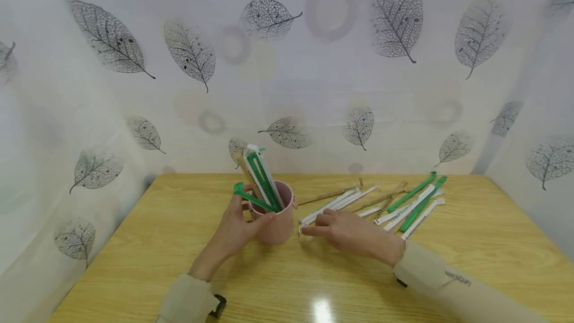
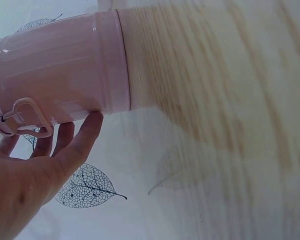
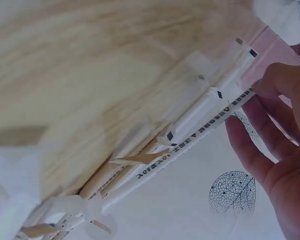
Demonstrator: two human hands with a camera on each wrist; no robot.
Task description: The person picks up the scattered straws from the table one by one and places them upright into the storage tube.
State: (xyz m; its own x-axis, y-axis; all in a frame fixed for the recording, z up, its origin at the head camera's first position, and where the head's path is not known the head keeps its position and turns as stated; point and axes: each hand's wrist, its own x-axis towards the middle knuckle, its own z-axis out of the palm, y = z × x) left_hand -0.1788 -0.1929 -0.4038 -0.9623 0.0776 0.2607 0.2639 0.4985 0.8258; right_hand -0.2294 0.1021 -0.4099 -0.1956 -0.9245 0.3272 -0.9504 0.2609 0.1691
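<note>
A small pink bucket (image 1: 275, 227) with little side handles stands on the table. My left hand (image 1: 237, 233) holds it from the left, thumb at the front of the rim; in the left wrist view the fingers (image 2: 82, 137) lie along its wall by a wire handle (image 2: 32, 107). Green, white and brown wrapped straws (image 1: 261, 178) lean in the bucket, and a bent green one (image 1: 251, 198) lies across its rim. Right of the bucket, my right hand (image 1: 347, 232) pinches the end of a white paper-wrapped straw (image 3: 200, 131) with printed lettering between thumb and fingers.
White straws (image 1: 334, 206) and a brown straw (image 1: 329, 196) lie loose beyond the right hand. Farther right are green straws (image 1: 412, 193) and more white ones (image 1: 423, 218). A leaf-patterned cloth (image 1: 314, 79) hangs behind the wooden table (image 1: 170, 223).
</note>
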